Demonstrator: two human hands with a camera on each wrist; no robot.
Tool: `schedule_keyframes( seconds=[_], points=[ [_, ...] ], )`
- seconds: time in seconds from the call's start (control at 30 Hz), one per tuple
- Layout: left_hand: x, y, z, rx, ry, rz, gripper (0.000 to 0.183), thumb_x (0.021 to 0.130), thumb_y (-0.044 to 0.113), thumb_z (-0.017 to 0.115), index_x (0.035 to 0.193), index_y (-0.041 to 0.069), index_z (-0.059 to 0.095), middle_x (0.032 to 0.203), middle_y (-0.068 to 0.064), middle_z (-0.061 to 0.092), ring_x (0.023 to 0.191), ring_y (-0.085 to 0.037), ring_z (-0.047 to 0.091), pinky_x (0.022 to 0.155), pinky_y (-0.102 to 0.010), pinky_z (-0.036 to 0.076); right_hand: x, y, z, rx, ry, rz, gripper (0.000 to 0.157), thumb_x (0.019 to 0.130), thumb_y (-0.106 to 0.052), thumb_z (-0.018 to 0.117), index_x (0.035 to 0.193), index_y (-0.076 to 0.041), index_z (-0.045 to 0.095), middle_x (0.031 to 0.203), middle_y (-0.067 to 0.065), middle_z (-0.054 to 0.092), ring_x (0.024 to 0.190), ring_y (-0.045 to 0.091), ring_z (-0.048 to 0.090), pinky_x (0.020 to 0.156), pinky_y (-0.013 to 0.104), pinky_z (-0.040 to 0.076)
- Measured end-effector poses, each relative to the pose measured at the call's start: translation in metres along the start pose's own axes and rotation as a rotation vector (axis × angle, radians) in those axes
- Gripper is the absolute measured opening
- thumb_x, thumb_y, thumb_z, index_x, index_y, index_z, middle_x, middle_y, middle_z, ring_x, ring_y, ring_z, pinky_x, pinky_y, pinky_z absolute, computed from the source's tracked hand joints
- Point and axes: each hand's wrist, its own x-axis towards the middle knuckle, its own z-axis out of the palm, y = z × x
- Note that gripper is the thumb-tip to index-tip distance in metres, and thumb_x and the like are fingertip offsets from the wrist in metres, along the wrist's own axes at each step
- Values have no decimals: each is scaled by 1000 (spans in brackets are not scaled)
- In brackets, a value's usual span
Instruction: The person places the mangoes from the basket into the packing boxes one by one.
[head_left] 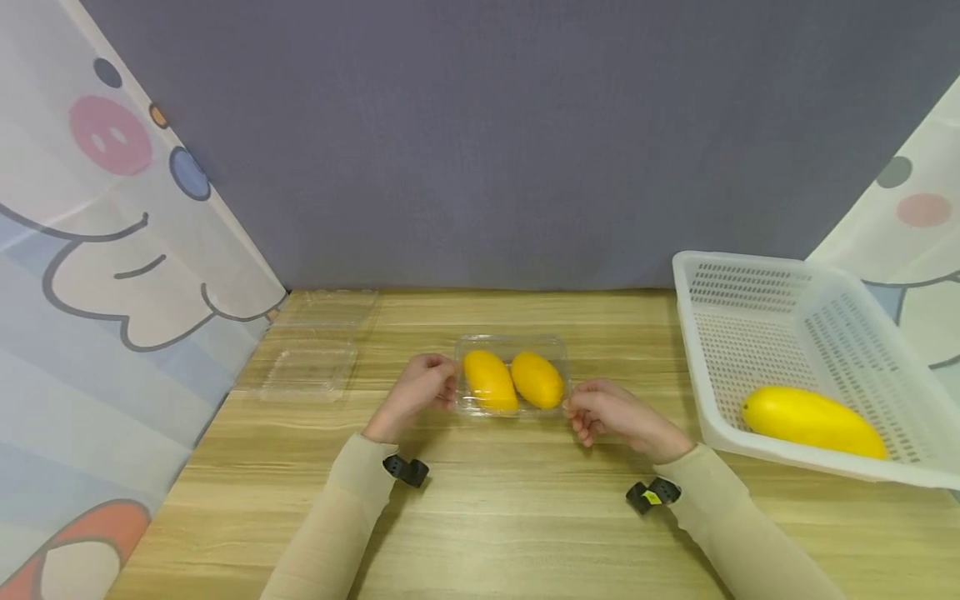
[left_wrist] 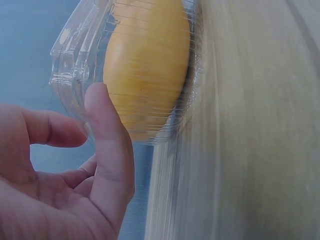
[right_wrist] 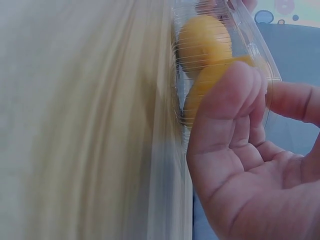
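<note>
Two yellow mangoes, a left one (head_left: 489,381) and a right one (head_left: 537,380), lie side by side inside a clear plastic container (head_left: 470,342) on the table. My left hand (head_left: 422,385) pinches the container's left edge; in the left wrist view its fingers (left_wrist: 107,130) meet the rim beside a mango (left_wrist: 147,65). At the right front corner, my right hand (head_left: 617,414) pinches the edge between thumb and fingers. The right wrist view shows the ribbed wall with both mangoes behind it, the nearer one (right_wrist: 202,90) partly hidden by my fingers (right_wrist: 215,120).
A white plastic basket (head_left: 697,375) stands at the right, holding one larger, longer yellow fruit (head_left: 813,422). At the back left lies another clear plastic container (head_left: 307,371), its lid folded back. A grey partition (head_left: 480,150) rises behind the wooden table (head_left: 480,517), with cartoon-print curtains at both sides.
</note>
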Motion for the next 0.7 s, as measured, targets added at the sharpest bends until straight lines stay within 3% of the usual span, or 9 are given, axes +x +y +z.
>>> schedule_keyframes(
  seconds=[0.2,0.47,0.7],
  points=[
    [0,-1,-1,8,-8,15,28,104,19,53,109,-7,62,82,-11,57,66,-21,61,64,-33,60,-2,0,1,-7,10,4,19,96,-12,55,92,7,56,73,6,57,62,17,55,59,27,55],
    [-7,0,-3,32,-21,16,24,103,16,52,97,-6,60,75,-10,57,60,-20,60,60,-32,59,-2,-1,2,-6,16,3,19,95,-12,55,89,6,57,71,6,56,60,16,55,58,27,55],
    [-18,-3,-2,30,-26,-1,22,103,12,54,105,-9,60,77,-9,57,62,-19,58,60,-31,59,-2,-1,3,10,19,9,18,95,-11,55,87,5,57,70,5,56,59,15,55,57,26,55]
  ],
)
